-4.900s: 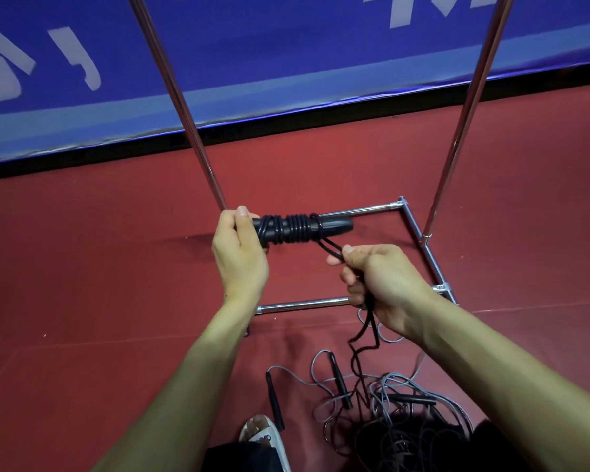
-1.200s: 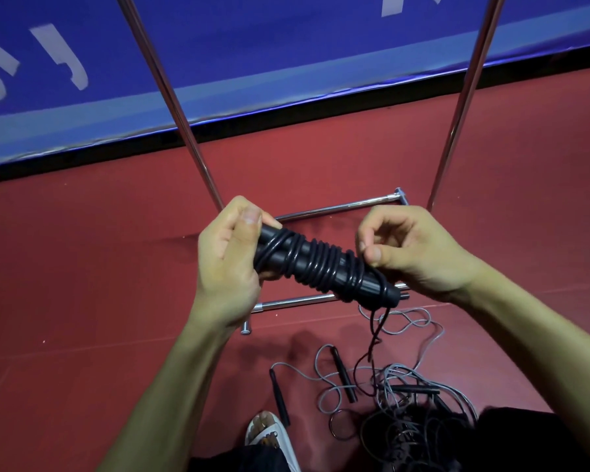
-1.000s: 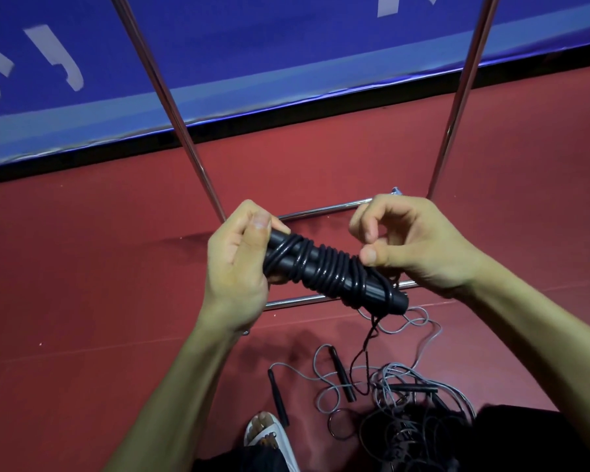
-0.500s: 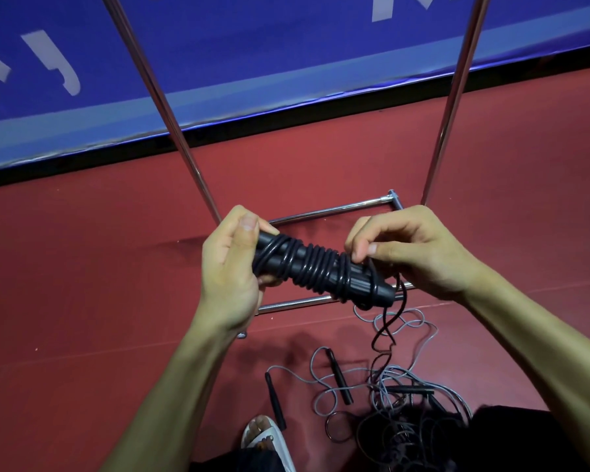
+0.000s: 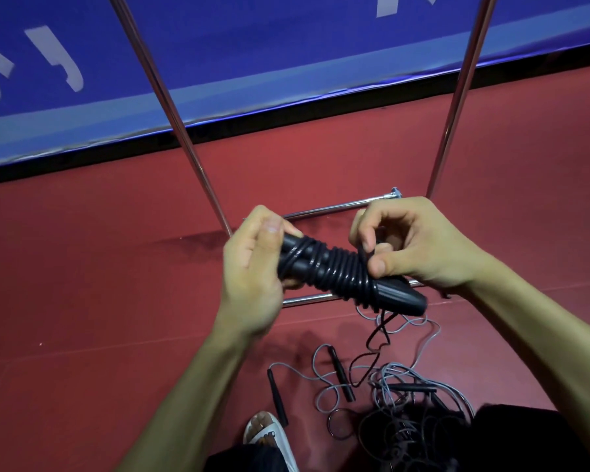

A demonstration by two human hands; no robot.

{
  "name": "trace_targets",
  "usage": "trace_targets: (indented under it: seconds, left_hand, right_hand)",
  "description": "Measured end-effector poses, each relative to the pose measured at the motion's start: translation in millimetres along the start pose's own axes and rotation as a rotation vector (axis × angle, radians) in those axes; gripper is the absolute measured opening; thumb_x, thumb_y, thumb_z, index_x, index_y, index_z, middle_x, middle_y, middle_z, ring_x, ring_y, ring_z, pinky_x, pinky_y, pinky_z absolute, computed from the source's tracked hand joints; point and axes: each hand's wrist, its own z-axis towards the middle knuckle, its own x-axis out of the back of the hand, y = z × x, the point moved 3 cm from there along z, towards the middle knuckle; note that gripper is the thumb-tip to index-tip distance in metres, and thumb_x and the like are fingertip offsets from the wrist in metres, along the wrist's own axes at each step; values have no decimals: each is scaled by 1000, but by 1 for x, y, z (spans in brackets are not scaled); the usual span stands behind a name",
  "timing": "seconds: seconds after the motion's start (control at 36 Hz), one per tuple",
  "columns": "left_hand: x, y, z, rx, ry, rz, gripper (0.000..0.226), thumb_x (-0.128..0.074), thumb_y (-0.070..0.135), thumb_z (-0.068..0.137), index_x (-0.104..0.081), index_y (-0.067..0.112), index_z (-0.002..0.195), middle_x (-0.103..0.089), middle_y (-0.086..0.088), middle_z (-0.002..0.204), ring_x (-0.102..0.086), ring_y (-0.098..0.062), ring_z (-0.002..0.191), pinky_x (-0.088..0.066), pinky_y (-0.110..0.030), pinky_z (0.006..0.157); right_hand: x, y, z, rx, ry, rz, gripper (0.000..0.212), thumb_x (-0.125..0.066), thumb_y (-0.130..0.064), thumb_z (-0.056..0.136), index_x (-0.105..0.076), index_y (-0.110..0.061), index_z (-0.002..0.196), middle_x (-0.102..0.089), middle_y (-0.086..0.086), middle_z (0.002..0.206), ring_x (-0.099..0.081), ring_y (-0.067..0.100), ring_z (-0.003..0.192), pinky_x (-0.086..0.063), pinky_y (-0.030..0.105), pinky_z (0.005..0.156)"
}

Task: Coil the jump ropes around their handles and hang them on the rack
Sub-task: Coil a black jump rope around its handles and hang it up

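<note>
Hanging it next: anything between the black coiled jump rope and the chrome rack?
Nothing visible lies between the black coiled jump rope and chrome rack; its loose tail hangs toward tangled ropes on the floor.

coiled handles (image 5: 338, 270) before rack (image 5: 184, 144); ropes (image 5: 399, 396) below

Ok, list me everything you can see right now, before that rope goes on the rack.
Coiled jump rope: one, black, wound round its handles, held between both hands, tail hanging.
Loose ropes: tangled pile, count unclear, grey and black, floor at lower right.
Loose handles: at least two, black, floor left of the pile.
Rack: one, silver, two uprights and base bars, behind the hands.
Floor: one, red.
Banner: one, blue with white marks, far edge.
Sandal: one, white, on a foot, bottom edge.
Left hand: one, grips the handles' end.
Right hand: one, pinches the rope at the coil.
</note>
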Motion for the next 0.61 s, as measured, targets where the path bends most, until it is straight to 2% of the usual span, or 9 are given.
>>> trace_targets:
  seconds: [0.03, 0.08, 0.11, 0.17, 0.22, 0.36, 0.53, 0.61]
  left_hand:
    - [-3, 0, -2, 4, 5, 9, 27, -46, 34, 92, -56, 23, 70, -50, 10, 54, -40, -2, 41, -32, -13, 39]
    - [-5, 2, -4, 0, 32, 29, 28, -45, 31, 94, -56, 26, 69, -50, 11, 55, -41, -2, 43, -33, -15, 39]
    - [-5, 4, -4, -21, 46, 60, 28, -45, 33, 93, -58, 29, 68, -51, 12, 56, -43, -2, 45, -35, -17, 40]
    - [-3, 9, -3, -84, 54, 148, 27, -43, 37, 92, -58, 30, 70, -54, 13, 59, -46, -4, 50, -39, -23, 44]
    - [0, 11, -3, -104, 69, 185, 27, -42, 38, 91, -54, 23, 73, -53, 10, 60, -46, -5, 50, -40, -23, 44]
    - [5, 14, 0, -137, 101, 216, 31, -41, 38, 94, -51, 17, 72, -49, 0, 61, -44, -13, 50, -36, -24, 42]
    - [3, 16, -3, -166, 103, 274, 29, -40, 37, 94, -52, 19, 75, -48, -8, 61, -45, -15, 54, -38, -29, 46]
    - [5, 17, -2, -173, 139, 287, 29, -41, 38, 94, -52, 23, 73, -49, -12, 63, -46, -28, 52, -41, -38, 46]
  right_hand:
    - [-1, 0, 1, 19, -3, 8, 35, -88, -49, 59, -64, -27, 71, -44, 28, 71, -24, 22, 54, -22, 29, 54]
    - [-4, -1, 3, 49, -2, 32, 33, -88, -48, 60, -65, -27, 70, -55, 1, 72, -31, 14, 55, -30, 19, 54]
    - [-5, -1, 3, 51, -1, 46, 32, -88, -47, 60, -65, -26, 70, -56, -4, 72, -35, 12, 56, -33, 17, 55]
    - [-5, 1, 4, 27, 13, 59, 33, -88, -47, 60, -64, -26, 69, -56, -3, 71, -42, 18, 60, -34, 22, 56]
    - [-4, 3, 4, -25, 41, 19, 36, -87, -51, 60, -62, -26, 69, -54, -1, 70, -38, 24, 62, -30, 29, 55]
    - [1, -2, 6, -51, 105, -86, 38, -83, -57, 62, -60, -27, 67, -54, -5, 69, -44, 14, 64, -33, 31, 58]
    - [5, 0, 6, -145, 22, -28, 41, -89, -49, 56, -56, -25, 63, -44, 3, 63, -37, 10, 53, -25, 26, 49]
    - [9, -1, 5, -169, 42, 4, 38, -89, -39, 56, -54, -25, 60, -35, 11, 63, -32, 13, 53, -19, 28, 48]
